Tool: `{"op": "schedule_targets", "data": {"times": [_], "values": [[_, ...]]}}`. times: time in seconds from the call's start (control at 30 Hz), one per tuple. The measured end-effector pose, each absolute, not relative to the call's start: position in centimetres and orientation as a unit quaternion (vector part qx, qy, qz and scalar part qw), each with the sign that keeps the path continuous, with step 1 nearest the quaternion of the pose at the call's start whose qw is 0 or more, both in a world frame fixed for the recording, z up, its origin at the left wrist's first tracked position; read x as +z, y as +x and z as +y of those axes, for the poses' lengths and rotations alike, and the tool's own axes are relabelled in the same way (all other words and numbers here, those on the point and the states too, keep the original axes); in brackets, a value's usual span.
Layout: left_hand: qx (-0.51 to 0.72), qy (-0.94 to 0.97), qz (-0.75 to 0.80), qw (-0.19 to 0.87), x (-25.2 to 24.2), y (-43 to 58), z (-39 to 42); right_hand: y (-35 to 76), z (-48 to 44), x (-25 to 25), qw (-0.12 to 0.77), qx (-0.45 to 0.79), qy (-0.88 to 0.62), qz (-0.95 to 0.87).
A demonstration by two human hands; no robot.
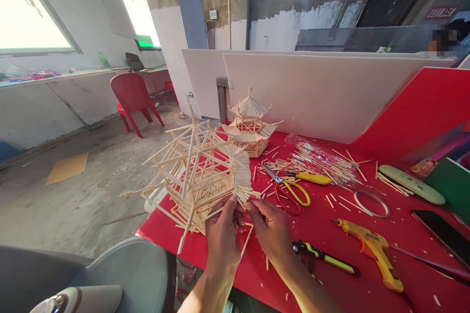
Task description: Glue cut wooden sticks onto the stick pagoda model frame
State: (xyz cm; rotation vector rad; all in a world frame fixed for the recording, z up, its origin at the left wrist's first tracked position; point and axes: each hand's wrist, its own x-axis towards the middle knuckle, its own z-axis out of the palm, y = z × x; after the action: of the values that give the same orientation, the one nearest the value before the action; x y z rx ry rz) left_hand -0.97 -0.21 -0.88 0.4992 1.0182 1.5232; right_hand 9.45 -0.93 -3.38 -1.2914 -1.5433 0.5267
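A pavilion model of thin wooden sticks point(209, 176), with an open roof frame and one side covered in slats, leans at the red table's left edge. My left hand point(224, 227) is closed at its near right corner, thumb and fingers pinching the roof edge. Close beside it my right hand point(270, 225) pinches a short wooden stick at the same corner; the fingertips hide most of it. A longer loose stick point(246, 242) slants down between the hands. Behind stands a second, fully roofed stick pavilion point(250, 132).
On the red table point(330, 249) lie scissors point(288, 188), a yellow cutter knife point(312, 177), bagged sticks point(319, 159), a glue gun point(374, 249), green-black pliers point(326, 257), a phone point(436, 230) and scattered offcuts. White boards point(312, 93) rise behind. A grey round stool point(128, 269) stands lower left.
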Motion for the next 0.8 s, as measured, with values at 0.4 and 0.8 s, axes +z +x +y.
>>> {"op": "schedule_targets", "data": {"times": [0.4,0.8], "values": [[0.654,0.213,0.435,0.581,-1.06,-1.03,-0.28,9.39,-0.75,-3.3,0.508,0.208,-0.535,-0.642],[0.653,0.221,0.439,0.576,-1.01,-0.94,-0.24,9.34,-0.81,-3.38,0.51,0.215,-0.534,-0.639]]}}
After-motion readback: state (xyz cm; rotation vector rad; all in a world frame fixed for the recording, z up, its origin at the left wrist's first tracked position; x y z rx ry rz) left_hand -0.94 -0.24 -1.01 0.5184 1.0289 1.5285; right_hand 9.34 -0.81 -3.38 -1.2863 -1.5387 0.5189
